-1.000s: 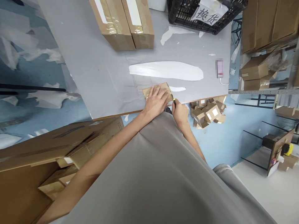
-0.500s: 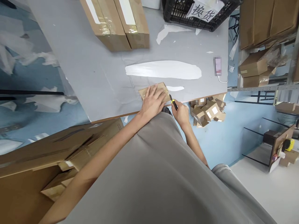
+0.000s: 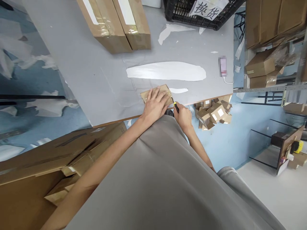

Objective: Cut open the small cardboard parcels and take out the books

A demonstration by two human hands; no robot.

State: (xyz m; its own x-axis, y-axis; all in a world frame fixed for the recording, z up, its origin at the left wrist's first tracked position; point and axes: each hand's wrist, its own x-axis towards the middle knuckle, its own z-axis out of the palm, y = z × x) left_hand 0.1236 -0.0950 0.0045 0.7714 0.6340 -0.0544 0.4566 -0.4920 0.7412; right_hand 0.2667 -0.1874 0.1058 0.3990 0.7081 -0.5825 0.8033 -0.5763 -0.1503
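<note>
A small cardboard box [image 3: 166, 88] lies at the table's front edge. My left hand [image 3: 154, 103] rests flat on top of it, fingers stretched out, covering much of its surface. In my right hand [image 3: 183, 116] is a black and yellow utility knife [image 3: 176, 106], fingers wrapped round the handle. Its tip meets the right side of the box; how deep the blade sits cannot be made out. Just beyond the box lie a narrow white strip [image 3: 179, 90] and a long white patch [image 3: 166, 71] on the grey tabletop [image 3: 103, 80].
Two taped cartons [image 3: 120, 32] stand at the back, beside a black plastic crate [image 3: 192, 19] with a paper sign. A phone-like device [image 3: 223, 66] with a cable lies at the right. Below the right edge is a heap of cardboard boxes [image 3: 214, 111]; a large open carton [image 3: 72, 150] stands at lower left.
My right hand and the knife have shifted slightly left and toward me along the box's right side. My left hand stays flat on the box. The whole view has moved a little.
</note>
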